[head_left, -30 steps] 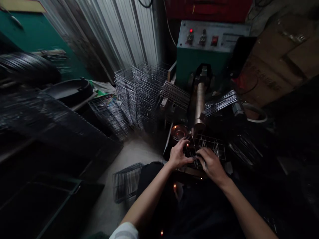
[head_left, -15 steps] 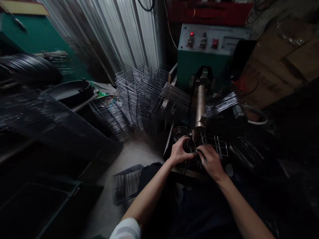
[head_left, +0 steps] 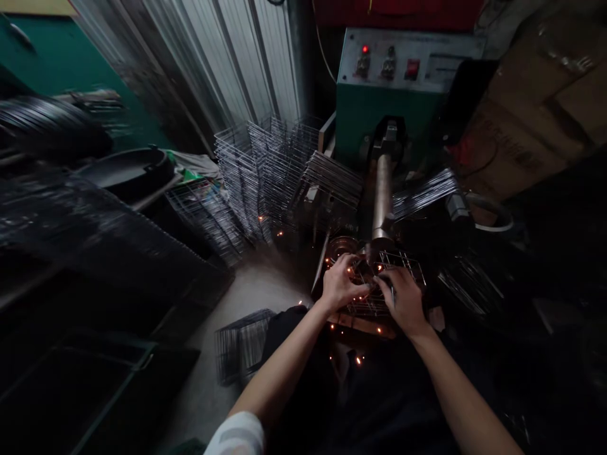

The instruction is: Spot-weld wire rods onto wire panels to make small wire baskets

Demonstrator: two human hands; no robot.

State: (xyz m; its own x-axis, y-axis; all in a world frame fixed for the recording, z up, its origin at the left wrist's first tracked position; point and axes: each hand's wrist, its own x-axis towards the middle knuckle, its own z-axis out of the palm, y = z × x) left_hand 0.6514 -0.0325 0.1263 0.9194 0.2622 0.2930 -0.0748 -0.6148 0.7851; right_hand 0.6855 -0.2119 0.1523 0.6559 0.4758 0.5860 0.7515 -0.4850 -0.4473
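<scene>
A small wire grid rack [head_left: 403, 268] lies under the copper-coloured electrode arm [head_left: 382, 196] of a green welding machine [head_left: 379, 107]. My left hand [head_left: 339, 284] grips the rack's left side with curled fingers. My right hand [head_left: 403, 300] presses on its near side, fingers closed over the wires. Orange sparks scatter around both hands and down onto my dark lap. A round metal dish [head_left: 342, 245] sits just left of the electrode tip.
Stacks of finished wire racks [head_left: 265, 177] stand left of the machine, more bundles [head_left: 422, 193] to its right. Another rack [head_left: 241, 344] lies on the concrete floor by my knee. Dark bins fill the left side; cardboard boxes [head_left: 535, 114] lean at the right.
Sparks went out half a second ago and now fly again around the rack. Both hands shifted slightly on the rack, keeping their grip.
</scene>
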